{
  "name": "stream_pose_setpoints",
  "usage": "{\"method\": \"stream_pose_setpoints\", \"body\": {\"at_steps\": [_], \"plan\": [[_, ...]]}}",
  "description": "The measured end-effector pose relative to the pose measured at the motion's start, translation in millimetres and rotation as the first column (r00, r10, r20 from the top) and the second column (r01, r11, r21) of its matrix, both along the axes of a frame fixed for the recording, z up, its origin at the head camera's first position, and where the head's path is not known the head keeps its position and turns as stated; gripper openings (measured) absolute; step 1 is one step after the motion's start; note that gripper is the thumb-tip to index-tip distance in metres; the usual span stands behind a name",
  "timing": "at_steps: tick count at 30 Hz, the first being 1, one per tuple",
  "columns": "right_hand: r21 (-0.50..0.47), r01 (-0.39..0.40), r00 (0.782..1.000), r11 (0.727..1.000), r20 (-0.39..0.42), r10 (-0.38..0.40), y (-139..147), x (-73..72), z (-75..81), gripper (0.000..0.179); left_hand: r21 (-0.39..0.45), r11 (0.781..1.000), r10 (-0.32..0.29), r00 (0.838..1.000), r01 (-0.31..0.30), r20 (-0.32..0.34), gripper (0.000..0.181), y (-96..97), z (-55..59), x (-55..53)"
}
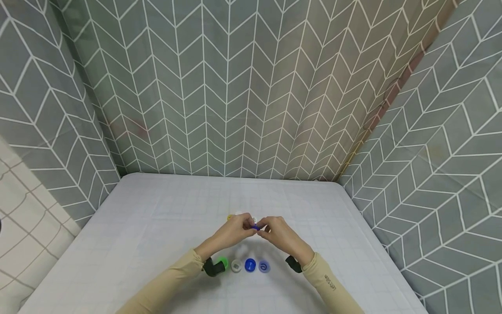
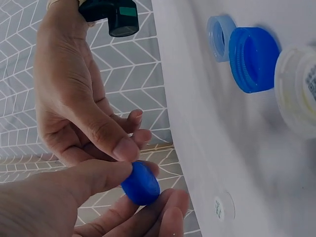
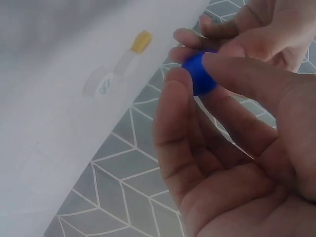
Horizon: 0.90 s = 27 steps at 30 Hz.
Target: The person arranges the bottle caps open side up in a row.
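Note:
A small deep-blue bottle cap point(image 2: 142, 185) is held up between the two hands. My left hand point(image 1: 234, 229) pinches it between thumb and fingers. From the other side, my right hand point(image 1: 279, 231) also pinches it, thumb and fingers on its edge in the right wrist view. Below the hands, a near row of caps lies on the table: a green cap point(image 1: 223, 262), a white cap point(image 1: 236, 265), a blue cap point(image 1: 250, 264) and a translucent light-blue cap point(image 1: 264, 266). The green one is partly covered by the left wrist's camera.
The white-covered table point(image 1: 164, 209) backs onto a patterned grey curtain point(image 1: 235, 87). Beyond the hands lie a yellow cap point(image 3: 142, 42), a whitish cap point(image 3: 126, 62) beside it and a white cap with green print point(image 3: 98, 84). Dark cameras point(image 1: 213, 267) sit on both wrists.

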State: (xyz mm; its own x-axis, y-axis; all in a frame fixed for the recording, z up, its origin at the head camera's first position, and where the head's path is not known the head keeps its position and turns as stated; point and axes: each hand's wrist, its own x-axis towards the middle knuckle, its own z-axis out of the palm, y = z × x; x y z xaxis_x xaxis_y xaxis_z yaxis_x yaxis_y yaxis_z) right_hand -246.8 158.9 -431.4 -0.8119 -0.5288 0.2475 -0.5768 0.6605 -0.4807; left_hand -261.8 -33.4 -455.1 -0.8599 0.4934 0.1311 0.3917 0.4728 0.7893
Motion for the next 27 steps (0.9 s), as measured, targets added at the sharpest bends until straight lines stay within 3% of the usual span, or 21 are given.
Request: {"method": "stream_pose_setpoints", "body": {"at_steps": [5, 12, 17, 23, 27], "plan": [[0.005, 0.013, 1.0, 1.0, -0.022, -0.013, -1, 0.2, -0.1, 0.012, 0.012, 1.0, 0.004, 1.0, -0.004, -0.003, 0.016, -0.7, -2.1, -1.5], [-0.013, 0.011, 1.0, 1.0, -0.001, -0.011, -2, -0.5, -1.1, 0.018, -0.023, 0.999, 0.027, 0.999, -0.028, -0.024, 0.038, 0.4, -2.5, -1.8], [0.029, 0.026, 1.0, 0.999, -0.009, -0.026, 0, 0.7, 1.5, 0.031, -0.04, 0.999, 0.027, 1.0, -0.027, -0.003, 0.031, 3.3, -0.3, 0.1], [0.088, 0.009, 1.0, 0.996, 0.005, -0.009, 5, 0.3, 7.2, 0.026, -0.058, 0.998, 0.037, 0.999, -0.034, 0.04, 0.03, 10.4, 2.1, 1.6], [0.112, -0.003, 1.0, 0.994, 0.023, 0.001, 9, 1.6, 12.5, 0.022, -0.057, 0.998, 0.023, 0.999, -0.021, 0.028, 0.029, 16.4, 2.6, 2.7]]}}
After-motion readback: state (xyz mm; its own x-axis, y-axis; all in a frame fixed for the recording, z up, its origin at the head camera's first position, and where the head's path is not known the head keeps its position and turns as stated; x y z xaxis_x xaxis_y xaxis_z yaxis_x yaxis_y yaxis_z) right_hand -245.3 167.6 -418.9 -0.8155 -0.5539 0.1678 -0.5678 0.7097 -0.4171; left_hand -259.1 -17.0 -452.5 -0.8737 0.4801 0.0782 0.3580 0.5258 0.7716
